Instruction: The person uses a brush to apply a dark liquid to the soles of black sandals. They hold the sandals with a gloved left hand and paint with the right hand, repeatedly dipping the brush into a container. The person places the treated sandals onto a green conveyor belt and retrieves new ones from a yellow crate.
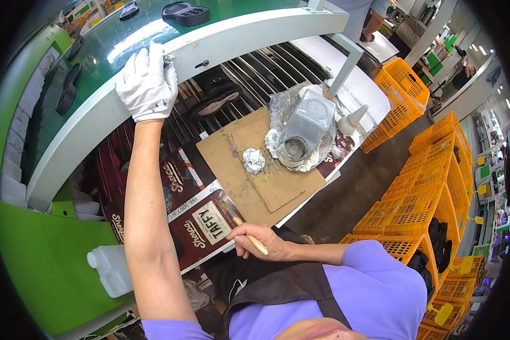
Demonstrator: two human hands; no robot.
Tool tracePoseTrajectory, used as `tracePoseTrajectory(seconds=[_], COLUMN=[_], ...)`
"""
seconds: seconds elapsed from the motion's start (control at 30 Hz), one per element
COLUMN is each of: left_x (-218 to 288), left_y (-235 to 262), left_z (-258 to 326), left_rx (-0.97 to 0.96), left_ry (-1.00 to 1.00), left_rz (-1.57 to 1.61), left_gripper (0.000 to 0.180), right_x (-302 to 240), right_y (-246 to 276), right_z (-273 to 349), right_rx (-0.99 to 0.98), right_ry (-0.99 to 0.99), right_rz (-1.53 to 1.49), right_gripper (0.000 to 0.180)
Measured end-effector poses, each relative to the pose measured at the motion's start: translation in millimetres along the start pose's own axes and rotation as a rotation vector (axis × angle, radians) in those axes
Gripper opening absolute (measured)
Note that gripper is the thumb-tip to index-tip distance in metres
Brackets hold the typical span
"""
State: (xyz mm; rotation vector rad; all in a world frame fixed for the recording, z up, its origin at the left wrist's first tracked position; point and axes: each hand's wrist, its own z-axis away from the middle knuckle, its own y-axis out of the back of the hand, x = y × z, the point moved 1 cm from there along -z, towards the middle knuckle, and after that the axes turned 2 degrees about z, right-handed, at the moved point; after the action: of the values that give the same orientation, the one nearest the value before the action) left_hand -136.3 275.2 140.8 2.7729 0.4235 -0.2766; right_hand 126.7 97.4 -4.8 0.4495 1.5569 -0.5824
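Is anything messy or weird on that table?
Yes. The flat brown cardboard sheet is smeared with grey stains. On it sits a clear plastic jug, grubby and wrapped in crinkled plastic film, beside a crumpled silver foil ball. The gloved left hand rests on the conveyor's white edge; the bare right hand holds a wooden-handled brush.

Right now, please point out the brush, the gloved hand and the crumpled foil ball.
brush (254,241), head view, on its wooden handle, in the right hand.
left hand (146,82), head view, on the back of the white glove.
foil ball (254,160), head view, on its middle.

Factory floor — conveyor belt (124,39), orange crates (430,198)
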Motion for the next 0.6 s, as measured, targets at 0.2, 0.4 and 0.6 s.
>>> tracePoseTrajectory(seconds=[0.2,0.4,0.6], left_x=[-1.0,-0.8,-0.4], left_y=[0.6,-0.6,1.2], left_z=[-0.3,0.4,0.0], left_rx=[-0.021,-0.001,-0.008], left_ry=[0.008,0.006,0.008], left_rz=[0.012,0.012,0.006], left_gripper=[0.037,0.034,0.033], right_x=[3.0,2.5,2.6], right_y=[-1.2,-4.4,-2.8], right_z=[-4.0,-2.2,1.5], right_rx=[-0.018,-0.025,-0.007], right_ry=[0.008,0.002,-0.02], right_rz=[0.015,0.0,0.027], right_gripper=[0.017,0.017,0.018])
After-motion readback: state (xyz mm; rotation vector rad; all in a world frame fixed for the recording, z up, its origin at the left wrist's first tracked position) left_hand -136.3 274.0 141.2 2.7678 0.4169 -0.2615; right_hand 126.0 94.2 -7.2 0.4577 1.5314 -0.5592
